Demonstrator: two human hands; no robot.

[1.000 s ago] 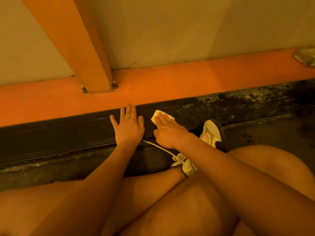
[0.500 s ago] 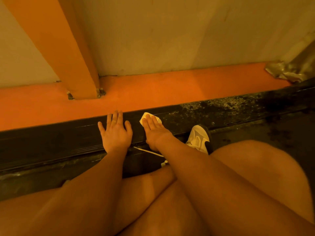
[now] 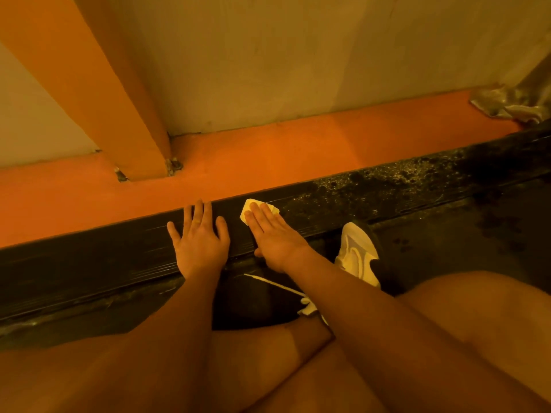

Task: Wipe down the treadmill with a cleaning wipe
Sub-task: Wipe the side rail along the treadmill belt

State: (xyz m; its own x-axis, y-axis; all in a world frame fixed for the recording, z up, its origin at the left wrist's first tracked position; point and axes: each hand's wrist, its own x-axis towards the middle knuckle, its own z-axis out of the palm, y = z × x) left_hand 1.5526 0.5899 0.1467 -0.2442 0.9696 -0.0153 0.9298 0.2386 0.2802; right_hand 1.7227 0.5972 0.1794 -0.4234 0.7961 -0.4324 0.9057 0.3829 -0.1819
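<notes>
Pressing the cleaning wipe flat against the black side rail of the treadmill is judged to be the step in hand. The wipe is pinned under the straight fingers of the right hand, which is flat and curled round nothing, and only a pale corner is seen past the fingertips, close to the rail's far edge. The left hand is laid flat and released on the same rail just beside it, grasping nothing, seemingly as a brace. For a good pass, even pressure should be applied through the whole palm and the wipe drawn along the rail rather than across it, toward the grimy stretch at the right, which looks not yet cleaned. The rail's long axis is seen to run left to right across the view, rising slightly to the right, parallel to the orange strip beyond it. Both hands' fingers are pointed across it, toward that strip.
</notes>
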